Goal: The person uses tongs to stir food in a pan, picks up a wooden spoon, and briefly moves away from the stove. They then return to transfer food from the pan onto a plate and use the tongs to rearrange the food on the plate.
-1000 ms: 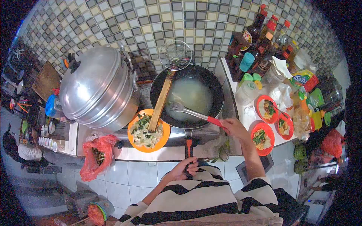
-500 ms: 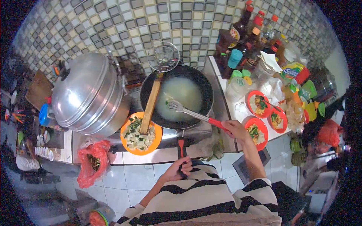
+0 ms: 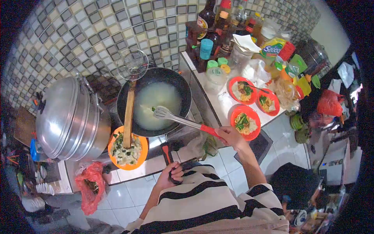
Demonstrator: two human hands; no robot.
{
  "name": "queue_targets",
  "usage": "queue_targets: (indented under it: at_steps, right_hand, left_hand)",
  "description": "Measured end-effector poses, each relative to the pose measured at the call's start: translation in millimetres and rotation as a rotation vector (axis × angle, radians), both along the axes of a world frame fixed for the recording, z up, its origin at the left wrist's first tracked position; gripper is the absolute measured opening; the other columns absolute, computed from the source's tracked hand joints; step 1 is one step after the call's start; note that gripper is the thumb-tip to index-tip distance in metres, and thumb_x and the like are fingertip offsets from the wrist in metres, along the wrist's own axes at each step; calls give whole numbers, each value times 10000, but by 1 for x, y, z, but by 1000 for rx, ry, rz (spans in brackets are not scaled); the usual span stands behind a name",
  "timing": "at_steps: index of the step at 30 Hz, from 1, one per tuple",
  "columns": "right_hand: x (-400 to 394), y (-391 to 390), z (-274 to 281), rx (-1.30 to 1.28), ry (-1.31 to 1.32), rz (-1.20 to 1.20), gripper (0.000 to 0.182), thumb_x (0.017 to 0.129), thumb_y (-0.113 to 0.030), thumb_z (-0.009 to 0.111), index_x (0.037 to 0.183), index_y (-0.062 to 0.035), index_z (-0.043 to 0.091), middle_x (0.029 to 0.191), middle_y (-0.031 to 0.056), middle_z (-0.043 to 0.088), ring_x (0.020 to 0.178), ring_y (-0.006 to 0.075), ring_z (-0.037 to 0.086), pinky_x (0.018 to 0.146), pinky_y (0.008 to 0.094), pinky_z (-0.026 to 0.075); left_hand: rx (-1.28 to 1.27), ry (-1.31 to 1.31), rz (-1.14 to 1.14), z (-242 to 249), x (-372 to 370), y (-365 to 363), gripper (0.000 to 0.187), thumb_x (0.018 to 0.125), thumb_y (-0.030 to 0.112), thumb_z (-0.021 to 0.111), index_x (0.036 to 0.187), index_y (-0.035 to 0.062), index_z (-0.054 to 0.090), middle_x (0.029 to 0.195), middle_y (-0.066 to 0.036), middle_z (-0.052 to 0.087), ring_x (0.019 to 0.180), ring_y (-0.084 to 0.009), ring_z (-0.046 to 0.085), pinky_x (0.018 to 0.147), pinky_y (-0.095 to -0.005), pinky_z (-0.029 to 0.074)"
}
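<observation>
My left hand (image 3: 170, 173) is wrapped round the red and black handle (image 3: 167, 153) of a dark wok (image 3: 185, 91). In my right hand (image 3: 231, 137) is the red grip of a slotted metal spatula (image 3: 165, 114), its head over the cloudy liquid (image 3: 155, 102) in the wok. A small green bit shows at the spatula's tip. Across the wok's left side lies a wire strainer (image 3: 133, 64) with a wooden handle (image 3: 129, 115). That handle's lower end rests over an orange plate (image 3: 145, 156) of white pieces and chopped greens (image 3: 126, 154).
A large silver steamer pot (image 3: 72, 121) stands left of the wok. A red plastic bag (image 3: 89, 187) hangs at the counter's front edge. To the right are red plates of noodles (image 3: 255, 132), a blue-lidded container (image 3: 206, 48) and several sauce bottles (image 3: 204, 23).
The view has shifted right, so the wok and counter items sit further left in it. Both hands keep their holds, and the spatula's head stays over the liquid.
</observation>
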State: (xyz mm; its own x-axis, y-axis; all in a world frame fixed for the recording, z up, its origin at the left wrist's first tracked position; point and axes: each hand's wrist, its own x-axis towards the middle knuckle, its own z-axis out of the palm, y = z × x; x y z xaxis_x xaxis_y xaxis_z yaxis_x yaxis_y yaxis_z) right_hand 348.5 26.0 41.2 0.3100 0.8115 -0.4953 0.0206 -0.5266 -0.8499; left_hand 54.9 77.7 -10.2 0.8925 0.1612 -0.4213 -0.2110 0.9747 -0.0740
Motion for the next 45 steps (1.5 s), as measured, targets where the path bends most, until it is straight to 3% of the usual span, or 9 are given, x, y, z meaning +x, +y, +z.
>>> queue_targets:
  at_steps: [7,9,10,19,22,29,40,45]
  right_hand:
    - [8,-31,26,143,-55,-30,348,845,-381,521,698,-69,572,523,-55,417,443,50,381,385,220,263]
    - [13,-42,30,88,111,-172,323,857,-351,514,677,-85,548,514,-62,394,410,34,334,365,208,210]
    - [13,-48,33,92,73,-220,319,853,-343,524,652,-96,522,510,-62,384,400,26,303,365,190,199]
    - [44,-119,48,112,70,-486,319,847,-348,527,646,-101,511,506,-47,410,383,33,314,341,188,200]
    - [55,-144,43,127,-19,-690,285,848,-326,531,661,-112,513,502,-49,417,363,25,308,314,187,185]
    - [81,-195,40,130,-122,-919,302,853,-346,523,670,-105,512,502,-49,416,363,21,312,307,178,190]
    - [105,-206,26,118,-190,-965,331,850,-386,501,659,-118,469,477,-57,392,326,22,309,286,166,212]
    - [119,-214,25,71,-210,-979,348,843,-405,517,657,-111,512,494,-57,418,349,21,319,318,178,219]
  left_hand:
    - [-42,-36,5,0,0,-1,201,894,218,447,736,97,422,536,38,306,471,-61,300,439,-191,290]
    - [-56,-31,10,0,1,0,198,893,201,447,735,88,410,543,34,304,468,-61,289,435,-190,282]
    - [-57,-41,6,-1,1,0,198,894,201,447,735,89,410,544,35,303,468,-62,291,435,-190,282]
    - [-32,-46,-22,-4,-1,2,209,898,211,440,732,88,407,542,38,301,472,-63,294,454,-200,291]
    - [-15,-63,-27,-6,-1,3,210,901,215,435,736,88,408,541,38,298,476,-65,297,464,-205,297]
    - [13,-42,-25,-7,-2,2,206,898,224,439,740,95,410,538,37,295,477,-67,298,456,-208,293]
    - [15,13,-7,-1,0,0,197,888,213,459,736,97,411,531,39,283,467,-62,295,445,-199,285]
    - [-6,-16,-11,-3,1,1,195,887,211,458,735,97,413,527,38,283,461,-62,293,436,-198,289]
